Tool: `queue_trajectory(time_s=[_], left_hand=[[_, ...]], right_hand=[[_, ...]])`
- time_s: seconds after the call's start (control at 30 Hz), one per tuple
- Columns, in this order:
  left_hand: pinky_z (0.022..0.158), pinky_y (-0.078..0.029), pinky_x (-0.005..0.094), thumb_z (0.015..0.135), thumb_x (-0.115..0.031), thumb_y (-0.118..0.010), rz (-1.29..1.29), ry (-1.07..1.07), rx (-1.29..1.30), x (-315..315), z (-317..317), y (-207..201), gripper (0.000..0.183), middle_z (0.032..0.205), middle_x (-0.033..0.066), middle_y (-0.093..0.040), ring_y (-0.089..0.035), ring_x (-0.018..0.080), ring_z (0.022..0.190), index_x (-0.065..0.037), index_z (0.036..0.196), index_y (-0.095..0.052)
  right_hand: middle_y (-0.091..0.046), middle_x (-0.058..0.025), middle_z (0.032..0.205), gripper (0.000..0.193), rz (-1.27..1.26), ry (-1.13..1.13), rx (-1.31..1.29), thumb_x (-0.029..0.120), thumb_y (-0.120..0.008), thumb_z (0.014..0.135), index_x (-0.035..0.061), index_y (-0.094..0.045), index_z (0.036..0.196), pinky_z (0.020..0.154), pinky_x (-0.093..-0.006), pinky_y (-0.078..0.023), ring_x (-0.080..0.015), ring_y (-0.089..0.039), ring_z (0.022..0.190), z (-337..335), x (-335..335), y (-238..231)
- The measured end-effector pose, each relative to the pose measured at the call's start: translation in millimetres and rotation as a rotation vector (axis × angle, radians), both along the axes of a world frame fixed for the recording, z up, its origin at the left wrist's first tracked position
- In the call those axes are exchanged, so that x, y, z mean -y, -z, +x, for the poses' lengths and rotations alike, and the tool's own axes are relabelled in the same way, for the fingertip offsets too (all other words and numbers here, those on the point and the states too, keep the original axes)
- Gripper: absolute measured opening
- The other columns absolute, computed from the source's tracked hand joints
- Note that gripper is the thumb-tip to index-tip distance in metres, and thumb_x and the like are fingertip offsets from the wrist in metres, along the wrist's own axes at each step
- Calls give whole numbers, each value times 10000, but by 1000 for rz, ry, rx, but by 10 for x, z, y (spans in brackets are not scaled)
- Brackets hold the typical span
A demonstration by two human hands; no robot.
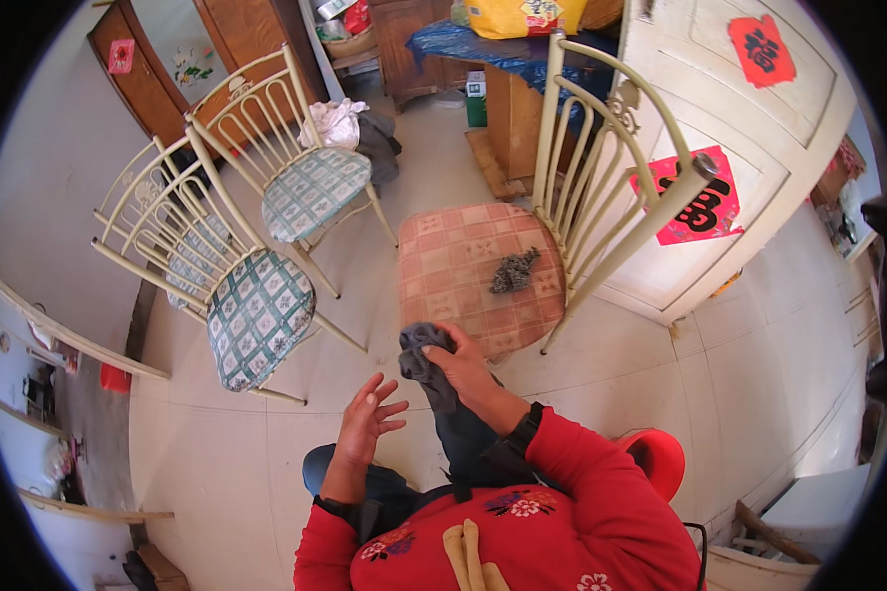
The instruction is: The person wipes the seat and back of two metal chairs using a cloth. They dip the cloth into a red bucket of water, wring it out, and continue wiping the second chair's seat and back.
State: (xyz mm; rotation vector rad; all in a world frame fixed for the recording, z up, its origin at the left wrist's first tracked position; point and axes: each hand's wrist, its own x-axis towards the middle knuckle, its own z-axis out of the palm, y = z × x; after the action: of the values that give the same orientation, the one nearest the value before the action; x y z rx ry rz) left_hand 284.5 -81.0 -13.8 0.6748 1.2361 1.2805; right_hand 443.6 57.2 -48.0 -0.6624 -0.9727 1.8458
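A crumpled dark grey cloth [428,366] hangs from my right hand [466,371], whose thumb and fingers close on it at the near edge of a chair seat. My left hand [370,422] is held a little to the left of the cloth, fingers spread, with nothing in it. In front of me stands a cream metal chair [601,148] with a pink checked seat [453,251]. On that seat, toward the backrest, lies a dark, scrunched scouring pad [514,272].
Several cream chairs with green checked seats [261,315] stand at the left; one has bundled clothes [337,125] behind it. A red bucket [653,461] sits by my right side. A white door [650,118] with red paper signs is behind the pink-seated chair. Blue plastic [522,54] covers a table at the back.
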Motion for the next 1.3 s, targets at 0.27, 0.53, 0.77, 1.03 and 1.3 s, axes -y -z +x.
queue_trajectory(time_s=[0.27,0.53,0.77,1.03,1.3], left_hand=[[864,-516,445,867,-591,-553,57,-339,271,-259,-794,571,645,1265,61,-558,-563,223,1134,-137,1316,-463],[866,-528,448,850,-386,-606,-104,-496,473,-495,-1553,1458,537,1217,103,-576,-589,260,1094,-101,1288,-483],[881,-516,413,855,-413,-594,-146,-462,546,-736,-1636,1403,567,1211,94,-564,-579,243,1088,-88,1297,-454],[835,-532,429,853,-380,-578,-142,-316,633,-985,-1530,1447,544,1111,124,-616,-632,270,958,-31,1258,-475],[843,-509,406,860,-336,-573,-76,-259,584,-1173,-1221,1549,458,1091,113,-619,-611,254,997,-39,1204,-516]], right_hand=[[-655,-127,1022,539,315,-433,39,190,-606,907,30,-400,1378,801,-286,-488,-148,-621,912,-1329,29,126],[-666,-84,778,348,248,-390,370,230,-641,863,60,-591,1162,615,-290,-503,-145,-625,664,-1913,-152,780],[-648,-40,866,302,-85,-371,117,151,-599,907,-15,-567,1157,711,-246,-484,-76,-585,794,-2084,-327,808],[-649,-48,929,339,-126,-298,251,150,-605,909,-18,-552,1198,749,-236,-487,-80,-587,839,-1814,-426,889],[-639,-117,1020,364,337,-206,449,162,-624,886,12,-558,1211,767,-306,-503,-194,-623,884,-1243,-239,660]])
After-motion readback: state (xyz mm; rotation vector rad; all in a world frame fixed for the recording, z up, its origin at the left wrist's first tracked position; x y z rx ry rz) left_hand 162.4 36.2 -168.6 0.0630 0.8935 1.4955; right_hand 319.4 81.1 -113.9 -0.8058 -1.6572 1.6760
